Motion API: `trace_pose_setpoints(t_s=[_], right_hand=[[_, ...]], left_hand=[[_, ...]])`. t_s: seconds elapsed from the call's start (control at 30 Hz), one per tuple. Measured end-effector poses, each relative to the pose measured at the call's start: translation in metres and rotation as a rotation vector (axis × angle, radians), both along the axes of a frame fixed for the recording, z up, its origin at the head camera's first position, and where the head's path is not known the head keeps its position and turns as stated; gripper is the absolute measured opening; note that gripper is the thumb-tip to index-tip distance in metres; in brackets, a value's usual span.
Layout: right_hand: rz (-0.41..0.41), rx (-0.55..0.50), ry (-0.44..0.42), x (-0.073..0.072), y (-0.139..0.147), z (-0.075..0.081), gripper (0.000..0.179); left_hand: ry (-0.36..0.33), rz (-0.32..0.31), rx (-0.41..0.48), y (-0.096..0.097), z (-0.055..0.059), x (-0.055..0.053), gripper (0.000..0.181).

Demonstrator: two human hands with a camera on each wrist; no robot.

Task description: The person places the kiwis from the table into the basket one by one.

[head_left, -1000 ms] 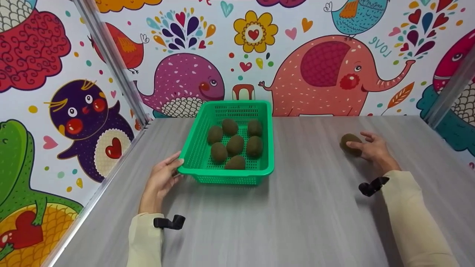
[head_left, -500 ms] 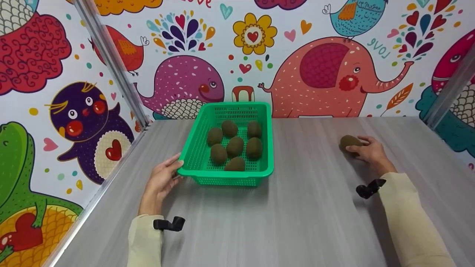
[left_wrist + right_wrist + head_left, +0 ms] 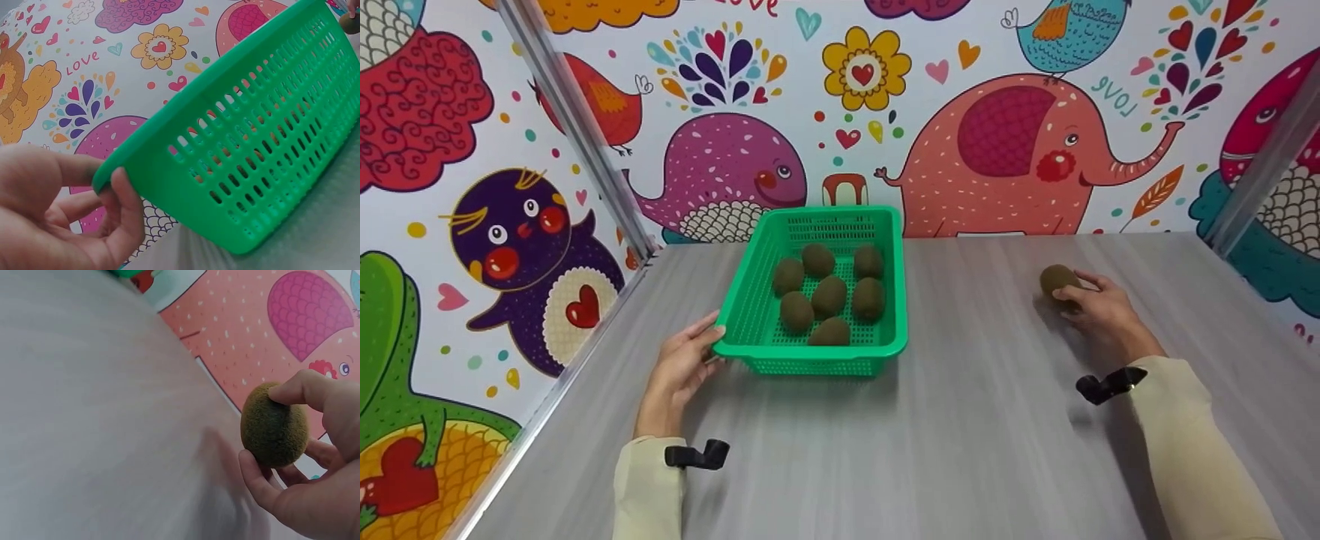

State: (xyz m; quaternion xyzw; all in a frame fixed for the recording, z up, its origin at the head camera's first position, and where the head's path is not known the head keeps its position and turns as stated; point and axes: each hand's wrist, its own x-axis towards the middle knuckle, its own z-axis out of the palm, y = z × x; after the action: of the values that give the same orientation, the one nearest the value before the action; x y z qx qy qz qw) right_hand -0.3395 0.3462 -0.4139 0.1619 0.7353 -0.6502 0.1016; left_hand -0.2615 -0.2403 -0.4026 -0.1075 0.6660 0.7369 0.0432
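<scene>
A green plastic basket (image 3: 810,351) with slotted walls stands towards the back of the table, left of the middle. Several brown kiwis (image 3: 829,296) lie on its floor. My left hand (image 3: 679,371) pinches the basket's near left corner by the rim; in the left wrist view the rim (image 3: 121,154) sits between thumb and fingers. Over on the right, my right hand (image 3: 1106,315) holds a single kiwi (image 3: 1059,282) by its fingertips. The right wrist view shows this fuzzy kiwi (image 3: 274,427) off the tabletop, a shadow lying beneath.
The grey wood-look table (image 3: 960,420) runs back to a wall with printed cartoon animals (image 3: 997,165). Another printed panel (image 3: 502,247) with a metal post (image 3: 577,127) bounds the left side. A second post (image 3: 1271,142) rises at the right.
My right hand has raised its kiwi slightly off the table, and a shadow now shows below it. The left hand keeps its grip on the basket, which stays in place.
</scene>
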Motion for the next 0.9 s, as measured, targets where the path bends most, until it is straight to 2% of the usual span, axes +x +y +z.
trace_pose_setpoints(t_s=[0.17, 0.3, 0.47, 0.9], right_hand=[[-0.011, -0.222, -0.037, 0.006, -0.008, 0.008, 0.106], [0.001, -0.283, 0.011, 0.009, -0.017, 0.013, 0.106], [0.029, -0.259, 0.061, 0.014, -0.03, 0.019, 0.104], [0.114, -0.252, 0.14, 0.025, -0.05, 0.047, 0.1]], left_hand=[[0.005, 0.003, 0.002, -0.001, -0.002, -0.001, 0.053], [0.003, 0.001, -0.014, -0.001, -0.002, -0.001, 0.052], [0.0, -0.003, -0.026, -0.001, -0.002, 0.0, 0.053], [-0.001, -0.009, -0.016, -0.002, 0.0, 0.0, 0.053]])
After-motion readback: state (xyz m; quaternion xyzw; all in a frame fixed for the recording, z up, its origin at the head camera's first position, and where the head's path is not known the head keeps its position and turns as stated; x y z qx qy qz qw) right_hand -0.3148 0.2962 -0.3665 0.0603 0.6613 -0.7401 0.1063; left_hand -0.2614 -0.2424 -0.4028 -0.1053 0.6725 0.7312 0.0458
